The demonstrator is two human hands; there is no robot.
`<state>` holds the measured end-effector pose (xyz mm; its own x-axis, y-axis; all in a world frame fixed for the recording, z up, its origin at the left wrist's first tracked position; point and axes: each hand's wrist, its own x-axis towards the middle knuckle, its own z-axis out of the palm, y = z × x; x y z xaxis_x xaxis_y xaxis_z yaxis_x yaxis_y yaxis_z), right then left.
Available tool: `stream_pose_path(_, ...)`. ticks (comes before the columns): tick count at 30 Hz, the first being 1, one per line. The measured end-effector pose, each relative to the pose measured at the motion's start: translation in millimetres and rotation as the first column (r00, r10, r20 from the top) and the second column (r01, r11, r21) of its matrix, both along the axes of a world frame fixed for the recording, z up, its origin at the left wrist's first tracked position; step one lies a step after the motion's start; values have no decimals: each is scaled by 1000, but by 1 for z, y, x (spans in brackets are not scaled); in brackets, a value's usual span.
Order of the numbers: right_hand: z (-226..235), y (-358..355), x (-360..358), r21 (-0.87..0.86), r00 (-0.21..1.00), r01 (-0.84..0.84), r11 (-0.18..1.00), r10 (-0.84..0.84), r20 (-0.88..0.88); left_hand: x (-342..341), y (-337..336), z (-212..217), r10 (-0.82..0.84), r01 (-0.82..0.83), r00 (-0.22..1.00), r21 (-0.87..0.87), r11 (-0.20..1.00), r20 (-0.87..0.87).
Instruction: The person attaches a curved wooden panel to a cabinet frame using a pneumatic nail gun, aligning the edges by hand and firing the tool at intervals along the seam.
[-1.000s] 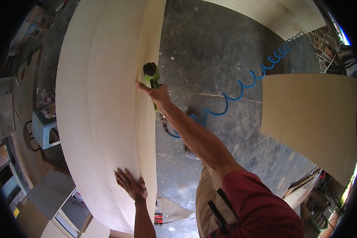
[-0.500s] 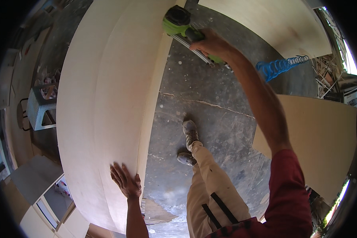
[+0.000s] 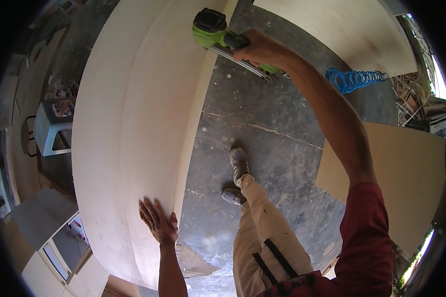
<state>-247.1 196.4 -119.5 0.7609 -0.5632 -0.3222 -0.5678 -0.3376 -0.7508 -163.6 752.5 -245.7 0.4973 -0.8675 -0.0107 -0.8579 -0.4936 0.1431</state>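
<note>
My right hand (image 3: 258, 48) is wrapped round the handle of a green and black nail gun (image 3: 214, 32). The tool's head sits over the far right edge of a long pale plywood panel (image 3: 134, 123); whether it touches the wood I cannot tell. A silvery magazine slants from the tool toward the right, out over the floor. Close to the panel's near right edge, my left hand (image 3: 159, 221) lies flat on the wood with its fingers stretched out. A narrow strip of wood (image 3: 195, 106) runs along that edge.
A coiled blue air hose (image 3: 357, 81) hangs to the right of my right forearm. More boards stand at the far right (image 3: 352, 34) and right (image 3: 386, 173). Scrap wood (image 3: 416, 99) is heaped beyond them. A light blue plastic stool (image 3: 53, 128) is left of the panel. Cracked concrete floor (image 3: 262, 158) lies below.
My right hand has carried the nail gun a little to the left, bringing its head over the panel's edge. The hose has shifted slightly. My left hand stays on the panel.
</note>
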Motion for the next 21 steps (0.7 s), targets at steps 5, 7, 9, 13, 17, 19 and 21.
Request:
stream_pose_path(5, -2, 4, 4, -39, 1000, -6, 999, 5, -28, 0, 3, 0, 4, -4, 1000, 7, 1000, 3)
stream_pose_path(7, -3, 5, 3, -17, 1000, 0, 1000, 0, -8, 1, 3, -1, 7, -7, 1000, 25, 1000, 5)
stream_pose_path(9, -3, 6, 3, -6, 1000, 2, 1000, -2, 4, 1, 3, -2, 6, -6, 1000, 25, 1000, 7)
stream_pose_path(13, -6, 2, 5, -40, 999, -13, 999, 12, -30, 0, 4, -3, 4, -4, 1000, 17, 1000, 14)
stream_pose_path(17, 0, 6, 8, -71, 998, -29, 997, 26, -52, 1, 4, -3, 3, -3, 1000, 2, 1000, 9)
stream_pose_path(19, -1, 10, 3, -50, 997, -14, 999, 10, -81, 0, 3, -2, 5, -5, 1000, 2, 1000, 7)
stream_pose_path(21, -5, 13, 0, -26, 994, -9, 1000, 7, -109, 0, 2, -1, 7, -7, 1000, 8, 1000, 4)
